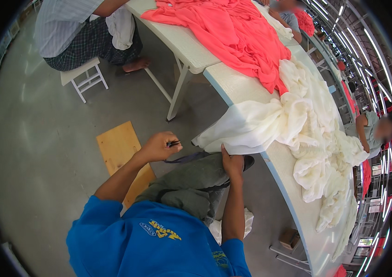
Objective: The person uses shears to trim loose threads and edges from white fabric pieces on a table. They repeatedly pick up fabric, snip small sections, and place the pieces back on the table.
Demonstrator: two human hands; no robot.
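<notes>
My left hand is closed around a small dark tool with thin points, which looks like thread snips. It hovers above my knee, a little left of the white cloth. My right hand grips the near edge of that cloth, with the thumb on top and the fingers hidden underneath. From my right hand the cloth spreads across the table in loose folds. One corner of it hangs past the table edge toward my left hand.
The white table curves along my right side. A coral-red cloth is heaped farther along it. At upper left a person sits on a low white stool. A wooden board lies on the floor, and a cardboard box stands under the table.
</notes>
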